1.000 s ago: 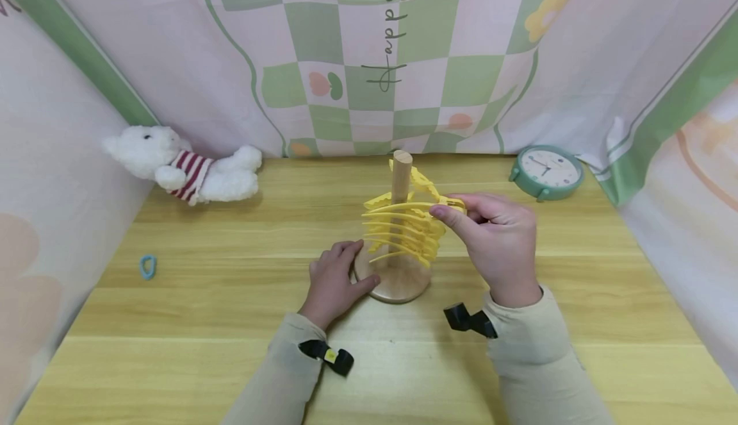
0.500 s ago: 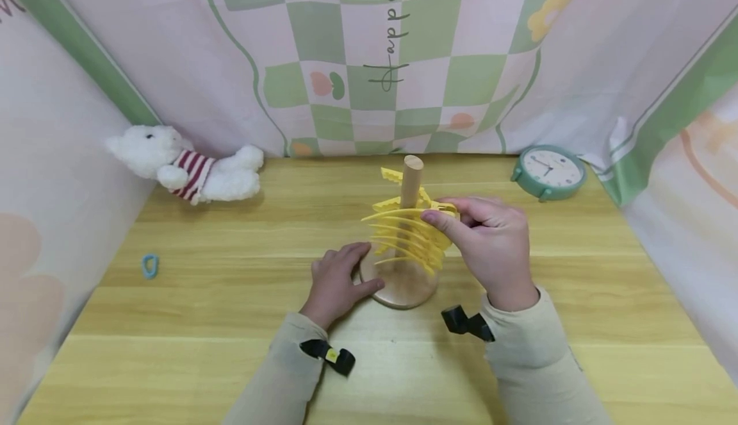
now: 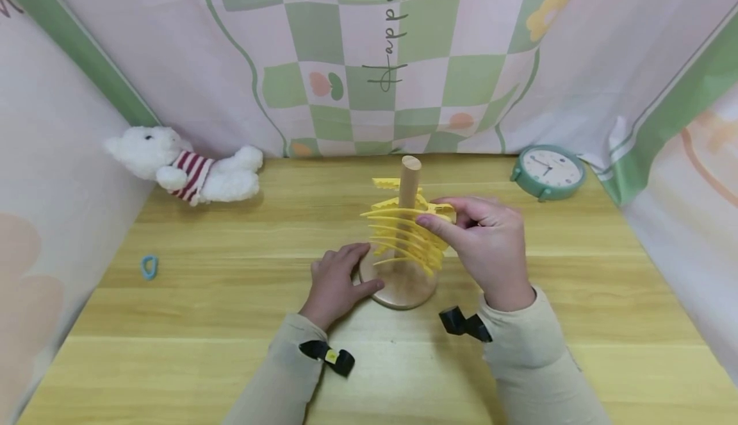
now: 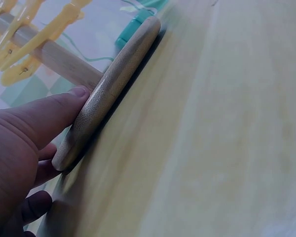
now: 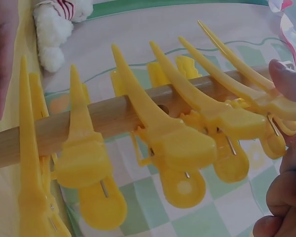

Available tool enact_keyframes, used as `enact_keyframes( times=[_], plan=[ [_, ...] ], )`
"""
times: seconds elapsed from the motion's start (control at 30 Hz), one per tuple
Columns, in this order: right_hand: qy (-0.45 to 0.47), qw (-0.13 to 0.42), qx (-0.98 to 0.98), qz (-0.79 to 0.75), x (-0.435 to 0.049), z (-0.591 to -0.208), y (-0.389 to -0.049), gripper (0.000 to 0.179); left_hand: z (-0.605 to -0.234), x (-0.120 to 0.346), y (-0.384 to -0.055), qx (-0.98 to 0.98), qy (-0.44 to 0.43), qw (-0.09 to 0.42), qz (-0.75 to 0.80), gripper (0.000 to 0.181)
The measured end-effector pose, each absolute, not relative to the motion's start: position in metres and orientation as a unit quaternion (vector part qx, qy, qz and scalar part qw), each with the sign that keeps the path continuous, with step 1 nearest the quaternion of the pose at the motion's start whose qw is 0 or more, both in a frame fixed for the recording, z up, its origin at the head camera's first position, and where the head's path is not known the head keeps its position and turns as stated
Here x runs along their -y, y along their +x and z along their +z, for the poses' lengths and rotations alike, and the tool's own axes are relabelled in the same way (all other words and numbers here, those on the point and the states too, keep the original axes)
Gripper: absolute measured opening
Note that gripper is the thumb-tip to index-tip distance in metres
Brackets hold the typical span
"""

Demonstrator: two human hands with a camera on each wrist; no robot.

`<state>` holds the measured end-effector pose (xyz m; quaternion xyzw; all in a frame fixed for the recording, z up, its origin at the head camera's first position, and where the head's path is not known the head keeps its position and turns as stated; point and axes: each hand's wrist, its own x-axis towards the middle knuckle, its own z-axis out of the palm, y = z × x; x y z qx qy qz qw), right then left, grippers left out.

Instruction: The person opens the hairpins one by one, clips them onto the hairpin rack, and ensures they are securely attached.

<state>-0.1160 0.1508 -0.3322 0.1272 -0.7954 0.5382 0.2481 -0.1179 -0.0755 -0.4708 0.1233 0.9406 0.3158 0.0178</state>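
A wooden stand, a round base [image 3: 406, 291] with an upright post [image 3: 410, 184], stands mid-table. Several yellow alligator hair clips are ranged one above another along the post, their long prongs pointing left. In the right wrist view, a lower clip [image 5: 185, 143] crosses the post with its wide end hanging off one side. My right hand [image 3: 490, 242] pinches the uppermost clip [image 3: 441, 208] by its wide end between thumb and fingers. My left hand [image 3: 337, 281] grips the base's left edge; in the left wrist view the thumb [image 4: 64, 106] lies on top, fingers partly hidden behind the rim.
A white plush bear [image 3: 193, 168] in a striped top lies at the back left. A green alarm clock [image 3: 548, 172] sits at the back right. On the left of the wooden table [image 3: 230, 233] is a small blue ring-shaped clip [image 3: 148, 266]. A patterned curtain [image 3: 369, 79] hangs behind.
My right hand has drifted slightly left with the uppermost hair clip, whose far prong now sits lower behind the post. The stand has shifted a little to the right. My left hand stays on the base.
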Motion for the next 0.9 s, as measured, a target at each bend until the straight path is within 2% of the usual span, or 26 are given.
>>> enact_keyframes(
  times=[0.37,0.9],
  plan=[
    [0.112,0.249,0.796,0.54,-0.148,-0.334,-0.117,0.022,-0.474,0.076,-0.119,-0.942,0.126,0.014,0.312,0.076],
    [0.121,0.174,0.843,0.494,-0.164,-0.326,-0.115,0.027,-0.474,0.076,-0.119,-0.942,0.129,0.013,0.309,0.076]
  ],
)
